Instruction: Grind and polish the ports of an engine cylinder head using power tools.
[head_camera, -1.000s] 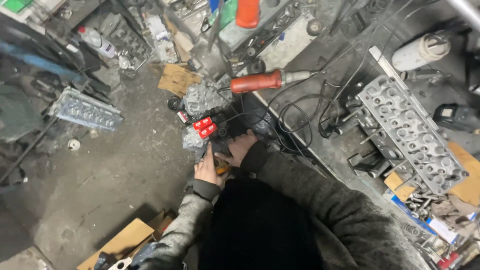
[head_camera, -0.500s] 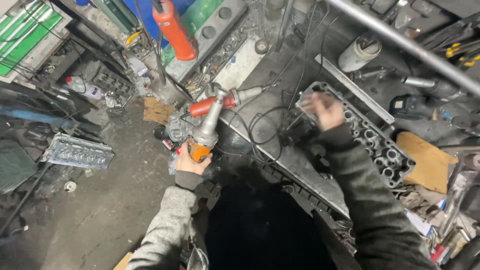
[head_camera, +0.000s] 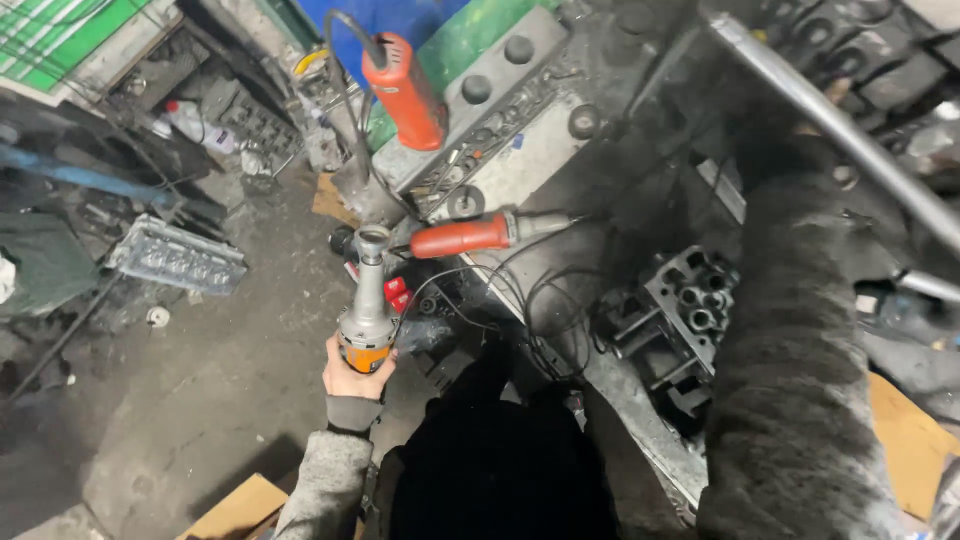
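Grey concrete floor (head_camera: 150, 420) fills the left of the frame, with a cylinder head (head_camera: 175, 255) lying on it at centre left and a corner of cardboard (head_camera: 235, 510) at the bottom edge. Just left of centre, the left hand (head_camera: 352, 378) is clamped around the orange base of a die grinder (head_camera: 367, 300), which stands upright with its metal nose pointing toward the top of the frame. Just right of that nose, a red-handled grinder (head_camera: 470, 237) lies on the dirty workbench (head_camera: 560, 150), its black cable looping below it. Above it, at upper centre, an orange power tool (head_camera: 405, 90) rests tilted. Right of centre, a dark engine block part (head_camera: 685, 310) sits at the bench edge. The right arm's dark sleeve (head_camera: 800, 350) reaches toward the upper right; whether its hand grips anything cannot be told.
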